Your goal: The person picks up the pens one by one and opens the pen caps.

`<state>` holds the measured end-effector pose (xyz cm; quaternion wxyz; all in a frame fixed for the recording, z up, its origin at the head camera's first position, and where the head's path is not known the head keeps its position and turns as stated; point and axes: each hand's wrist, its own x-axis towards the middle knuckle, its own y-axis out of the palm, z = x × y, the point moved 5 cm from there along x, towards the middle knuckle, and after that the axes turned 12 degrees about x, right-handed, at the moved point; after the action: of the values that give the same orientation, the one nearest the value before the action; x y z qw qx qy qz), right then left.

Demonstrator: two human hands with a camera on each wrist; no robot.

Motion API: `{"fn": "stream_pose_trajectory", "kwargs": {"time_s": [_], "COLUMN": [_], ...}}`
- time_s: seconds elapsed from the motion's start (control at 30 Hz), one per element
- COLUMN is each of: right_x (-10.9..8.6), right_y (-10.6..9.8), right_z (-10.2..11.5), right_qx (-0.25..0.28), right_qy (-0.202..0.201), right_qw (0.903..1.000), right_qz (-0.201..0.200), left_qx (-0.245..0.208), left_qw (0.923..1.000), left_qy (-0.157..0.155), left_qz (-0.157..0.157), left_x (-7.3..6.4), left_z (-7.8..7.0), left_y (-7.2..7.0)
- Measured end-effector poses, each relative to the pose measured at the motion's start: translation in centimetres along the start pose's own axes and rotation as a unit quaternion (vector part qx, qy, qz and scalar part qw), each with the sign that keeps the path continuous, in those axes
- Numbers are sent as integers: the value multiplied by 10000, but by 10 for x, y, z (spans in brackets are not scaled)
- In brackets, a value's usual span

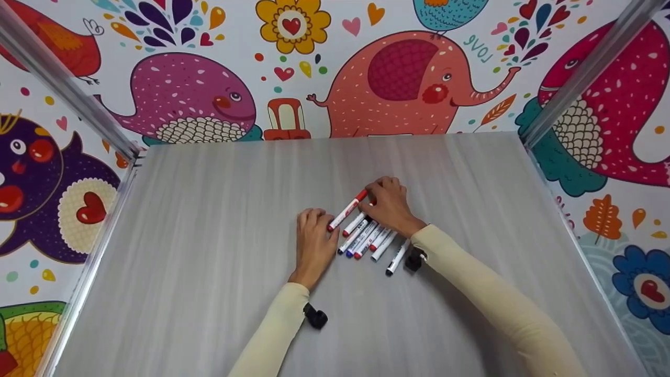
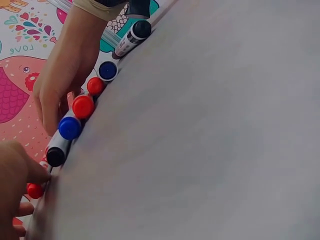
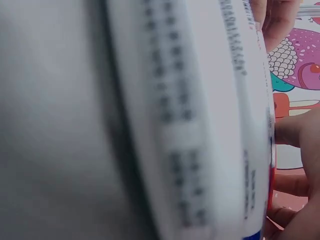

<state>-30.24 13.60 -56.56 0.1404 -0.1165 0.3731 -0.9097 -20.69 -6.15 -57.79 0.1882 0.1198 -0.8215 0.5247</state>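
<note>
A red whiteboard marker (image 1: 346, 210) slants between the two hands at the left end of a row of markers. My left hand (image 1: 314, 243) pinches its lower end between thumb and fingers; in the left wrist view the red end (image 2: 35, 190) shows between them. At the upper end, the right hand (image 1: 391, 207) holds the red tip between thumb and index finger, its palm over the tops of other markers. Several white-bodied markers lie side by side below, among them a blue-ended marker (image 2: 70, 128) and a black-ended marker (image 2: 56, 156).
A black-ended marker (image 1: 398, 257) lies a little apart at the right of the row, beside the right wrist's black camera (image 1: 415, 259). The grey wood-grain table (image 1: 209, 209) is bounded by metal posts (image 1: 591, 73) and walls with cartoon animals.
</note>
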Motion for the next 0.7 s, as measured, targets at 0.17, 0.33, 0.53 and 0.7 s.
{"fn": "stream_pose_trajectory", "kwargs": {"time_s": [0.17, 0.33, 0.53, 0.7], "right_x": [2, 2, -3, -7], "right_y": [3, 2, -4, -8], "right_z": [3, 6, 11, 16], "right_qx": [73, 251, 462, 518], "right_qy": [91, 25, -46, -226], "right_qw": [9999, 9997, 9989, 9984], "right_qz": [71, 2, 12, 59], "left_qx": [-36, -18, -87, -183], "left_qw": [9999, 10000, 9999, 9994], "left_qy": [-42, -32, 60, 256], "left_qz": [90, 83, 52, -113], "left_x": [-1, 0, 1, 1], "left_z": [-1, -2, -2, -2], "left_y": [1, 0, -3, -9]}}
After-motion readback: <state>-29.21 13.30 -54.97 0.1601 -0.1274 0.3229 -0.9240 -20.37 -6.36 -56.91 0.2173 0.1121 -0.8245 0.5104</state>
